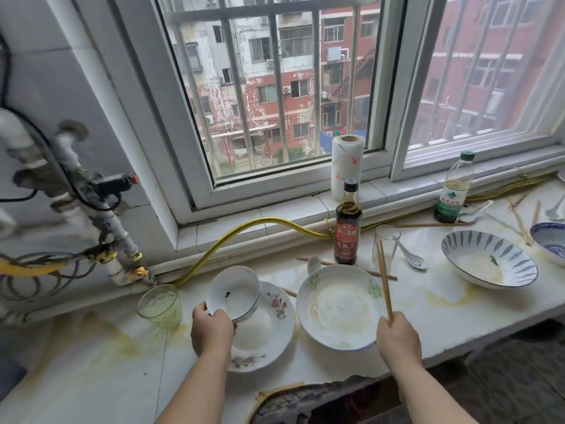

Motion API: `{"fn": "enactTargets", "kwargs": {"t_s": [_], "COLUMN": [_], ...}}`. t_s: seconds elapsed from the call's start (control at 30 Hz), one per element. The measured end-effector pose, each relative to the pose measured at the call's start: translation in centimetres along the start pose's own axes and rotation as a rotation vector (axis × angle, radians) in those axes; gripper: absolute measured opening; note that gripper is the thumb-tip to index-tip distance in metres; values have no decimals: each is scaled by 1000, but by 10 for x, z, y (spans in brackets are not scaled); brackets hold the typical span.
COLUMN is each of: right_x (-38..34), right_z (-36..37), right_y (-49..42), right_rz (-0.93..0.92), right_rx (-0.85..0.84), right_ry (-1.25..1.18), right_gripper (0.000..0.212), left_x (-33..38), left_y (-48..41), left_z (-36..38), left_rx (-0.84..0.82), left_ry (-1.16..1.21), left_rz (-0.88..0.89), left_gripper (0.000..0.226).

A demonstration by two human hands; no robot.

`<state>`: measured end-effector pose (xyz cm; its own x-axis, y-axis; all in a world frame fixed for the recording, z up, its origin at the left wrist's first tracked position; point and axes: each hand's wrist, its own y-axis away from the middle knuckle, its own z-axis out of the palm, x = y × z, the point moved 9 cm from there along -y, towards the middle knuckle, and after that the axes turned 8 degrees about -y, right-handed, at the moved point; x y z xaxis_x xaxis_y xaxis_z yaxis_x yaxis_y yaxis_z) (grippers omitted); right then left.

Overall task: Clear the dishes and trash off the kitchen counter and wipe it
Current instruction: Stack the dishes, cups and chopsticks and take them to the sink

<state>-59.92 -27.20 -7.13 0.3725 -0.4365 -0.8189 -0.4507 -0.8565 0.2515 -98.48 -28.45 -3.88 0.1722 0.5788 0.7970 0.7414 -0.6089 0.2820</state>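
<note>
My left hand [212, 329] grips the rim of a small white bowl [233, 291], tilted over a flowered plate [265, 332]. My right hand [398, 336] holds a pair of wooden chopsticks [384, 282] upright over a wide white bowl [339, 307] with food residue. A white spoon [314, 264] lies behind that bowl. To the right stand a clear glass [385, 246], a blue-patterned spoon [412, 259], a large blue-striped bowl [489, 259] and a blue bowl [550, 241]. A greenish glass [160, 306] stands left of my left hand. The counter [434, 313] is stained yellow.
A soy sauce bottle [347, 226], an oil bottle [454, 191] and a paper towel roll [346, 166] stand by the window sill. A yellow hose [244, 228] runs along the wall from the gas pipes [91, 203]. More chopsticks [519, 221] and spoons [477, 211] lie at the far right.
</note>
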Motion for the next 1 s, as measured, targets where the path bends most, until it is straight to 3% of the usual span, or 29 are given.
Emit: {"fn": "enactTargets", "kwargs": {"t_s": [0.17, 0.47, 0.73, 1.0], "right_x": [-35, -79, -71, -73], "right_z": [45, 136, 155, 149], "right_y": [17, 48, 57, 59], "right_rz": [-45, -102, -103, -148], "right_rx": [-101, -293, -297, -307], "right_ry": [-86, 53, 133, 171], "right_gripper": [28, 23, 19, 20], "left_x": [17, 13, 1, -2], "left_y": [-11, -31, -31, -25], "left_z": [-34, -47, -17, 2], "left_rx": [35, -26, -195, -258], "left_ry": [30, -61, -236, -343], "left_rz": [57, 97, 156, 186], "left_gripper": [23, 26, 33, 30]}}
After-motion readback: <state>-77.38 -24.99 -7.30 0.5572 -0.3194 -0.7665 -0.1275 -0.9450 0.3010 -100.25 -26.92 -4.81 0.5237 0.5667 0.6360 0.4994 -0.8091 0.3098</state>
